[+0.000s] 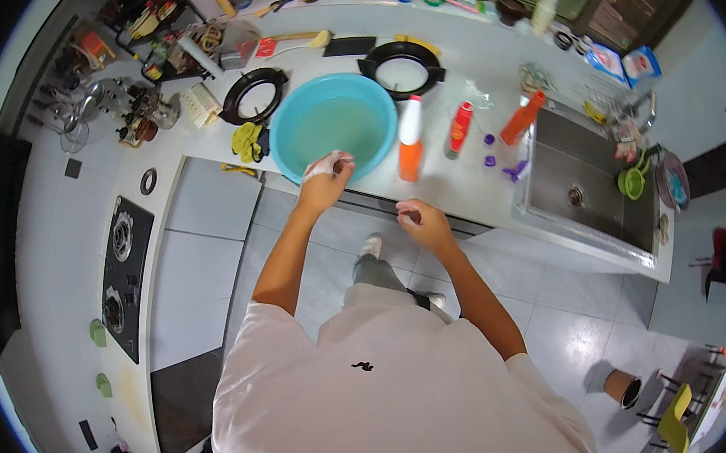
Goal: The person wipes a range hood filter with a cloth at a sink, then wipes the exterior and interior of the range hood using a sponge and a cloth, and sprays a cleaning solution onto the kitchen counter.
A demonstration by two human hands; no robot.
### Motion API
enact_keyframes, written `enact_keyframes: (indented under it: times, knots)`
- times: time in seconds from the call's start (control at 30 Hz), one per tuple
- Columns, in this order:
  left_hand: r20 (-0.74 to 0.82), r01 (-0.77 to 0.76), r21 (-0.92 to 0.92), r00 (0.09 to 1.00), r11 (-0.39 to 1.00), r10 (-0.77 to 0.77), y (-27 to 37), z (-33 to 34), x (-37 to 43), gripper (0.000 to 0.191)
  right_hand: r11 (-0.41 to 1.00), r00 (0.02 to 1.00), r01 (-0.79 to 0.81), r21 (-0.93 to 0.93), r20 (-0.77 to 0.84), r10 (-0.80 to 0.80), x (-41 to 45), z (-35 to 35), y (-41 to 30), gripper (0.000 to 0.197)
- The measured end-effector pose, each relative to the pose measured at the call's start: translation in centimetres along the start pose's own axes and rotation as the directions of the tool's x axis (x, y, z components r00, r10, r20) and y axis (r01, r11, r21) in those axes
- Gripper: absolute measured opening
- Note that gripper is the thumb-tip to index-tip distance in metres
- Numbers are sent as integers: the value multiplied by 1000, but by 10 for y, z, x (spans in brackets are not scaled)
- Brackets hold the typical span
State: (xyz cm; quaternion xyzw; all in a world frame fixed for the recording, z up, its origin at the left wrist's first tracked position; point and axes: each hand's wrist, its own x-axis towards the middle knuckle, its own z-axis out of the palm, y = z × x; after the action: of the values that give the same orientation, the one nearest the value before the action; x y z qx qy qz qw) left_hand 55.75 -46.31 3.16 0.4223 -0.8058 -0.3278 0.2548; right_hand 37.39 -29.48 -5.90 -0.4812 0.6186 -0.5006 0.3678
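Observation:
My left hand (pixel 328 176) is at the near rim of a light-blue plastic basin (pixel 278 118), which holds cloudy water (pixel 336 121). White suds coat the back of this hand; its fingers are loosely bent, and nothing shows between them. In front of the counter edge, right of the basin, hovers my right hand (pixel 426 222), its fingers curled with a gap to the thumb and no object visible in it. Beside the basin stand a white-and-orange bottle (pixel 410 146) and a red spray can (pixel 459 129). A yellow-and-black cloth or glove (pixel 249 142) lies at the basin's left.
Two black pan-support rings (pixel 431 66) lie behind the basin. Rightward are small purple pieces (pixel 515 171), an orange bottle (pixel 523 118) and a steel sink (pixel 548 172) with a green ladle-like cup (pixel 631 183). A gas hob (pixel 129 275) occupies the left counter.

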Motion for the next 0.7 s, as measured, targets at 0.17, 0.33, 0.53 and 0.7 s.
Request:
enact_keyframes:
  times: [0.17, 0.33, 0.53, 0.7]
  knots:
    - [153, 110, 303, 975, 946, -163, -116, 1, 63, 33, 994, 977, -37, -107, 207, 58, 44, 52, -44, 24]
    - [380, -144, 589, 918, 795, -115, -185, 36, 114, 54, 989, 990, -125, -80, 52, 130, 87, 90, -47, 23]
    - [379, -320, 583, 920, 747, 98, -233, 60, 158, 57, 958, 958, -286, -23, -32, 285, 138, 118, -48, 22]
    - [301, -111, 758, 934, 643, -193, -189, 88, 152, 63, 888, 973, -229, -398, -74, 218, 176, 138, -19, 21]
